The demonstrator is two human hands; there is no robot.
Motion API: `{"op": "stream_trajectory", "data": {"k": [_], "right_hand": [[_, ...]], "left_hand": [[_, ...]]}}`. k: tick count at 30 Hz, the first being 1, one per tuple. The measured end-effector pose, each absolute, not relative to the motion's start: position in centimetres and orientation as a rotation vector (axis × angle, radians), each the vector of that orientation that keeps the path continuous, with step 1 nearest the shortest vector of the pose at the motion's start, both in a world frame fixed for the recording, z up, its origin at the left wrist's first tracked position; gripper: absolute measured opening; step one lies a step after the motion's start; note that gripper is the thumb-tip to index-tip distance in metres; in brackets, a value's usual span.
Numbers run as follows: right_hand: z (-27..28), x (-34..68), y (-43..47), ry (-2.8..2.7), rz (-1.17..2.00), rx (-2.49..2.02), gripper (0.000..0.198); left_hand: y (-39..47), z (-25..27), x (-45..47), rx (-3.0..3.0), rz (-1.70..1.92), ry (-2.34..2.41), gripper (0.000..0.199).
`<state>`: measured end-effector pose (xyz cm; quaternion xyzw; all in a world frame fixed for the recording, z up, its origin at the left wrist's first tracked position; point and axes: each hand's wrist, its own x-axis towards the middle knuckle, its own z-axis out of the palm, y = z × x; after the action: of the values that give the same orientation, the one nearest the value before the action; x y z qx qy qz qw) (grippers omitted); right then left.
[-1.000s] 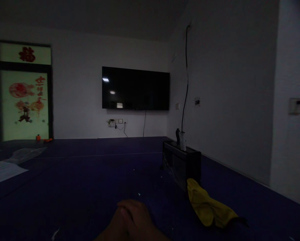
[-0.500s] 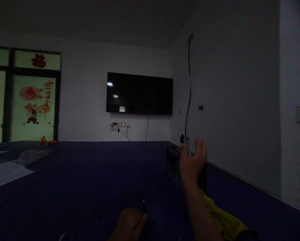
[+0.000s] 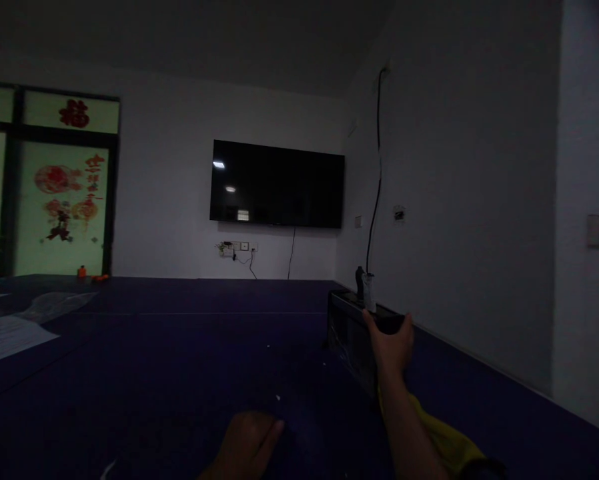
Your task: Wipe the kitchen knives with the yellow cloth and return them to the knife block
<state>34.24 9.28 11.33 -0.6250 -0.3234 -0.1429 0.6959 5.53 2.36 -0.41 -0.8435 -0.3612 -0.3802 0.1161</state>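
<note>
On the dark blue tabletop (image 3: 194, 360), to my right, stands a long black box (image 3: 347, 333) with things on its top. My right hand (image 3: 392, 343) straddles the near end of this box, thumb on one side of the top and fingers on the other. Just beyond the thumb, a clear plastic-looking piece (image 3: 369, 292) stands upright on the box beside a small black upright object (image 3: 359, 283). My left hand (image 3: 247, 440) is closed and low over the table in front of me; what it holds, if anything, is hidden.
At the left lie printed papers (image 3: 14, 340) and a clear plastic bag (image 3: 57, 307). Small orange items (image 3: 82, 272) sit by the far left edge. White scraps (image 3: 278, 398) dot the table. A black cable (image 3: 374, 213) hangs down the right wall behind the box.
My right hand has come down from above the box, where its fingers were spread, onto the box's near end. My left hand stays closed. The view has shifted slightly.
</note>
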Motion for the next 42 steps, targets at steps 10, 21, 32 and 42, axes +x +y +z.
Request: {"op": "stream_trajectory", "data": {"k": [10, 21, 32, 42], "right_hand": [[9.5, 35.1, 11.9, -0.668, -0.542, -1.269, 0.106], [11.4, 35.5, 10.2, -0.689, -0.415, -1.083, 0.100], [17.7, 30.6, 6.5, -0.967, 0.025, -0.563, 0.078], [17.6, 24.7, 5.9, -1.192, 0.689, -0.412, 0.070]], "left_hand": [[2.0, -0.4, 5.4, -2.506, -1.027, -1.077, 0.060], [1.6, 0.1, 5.6, -2.467, -1.135, -1.151, 0.055], [2.1, 4.0, 4.0, -2.047, -1.799, -1.401, 0.051], [1.7, 12.7, 0.1, -2.154, -2.296, -1.419, 0.111]]}}
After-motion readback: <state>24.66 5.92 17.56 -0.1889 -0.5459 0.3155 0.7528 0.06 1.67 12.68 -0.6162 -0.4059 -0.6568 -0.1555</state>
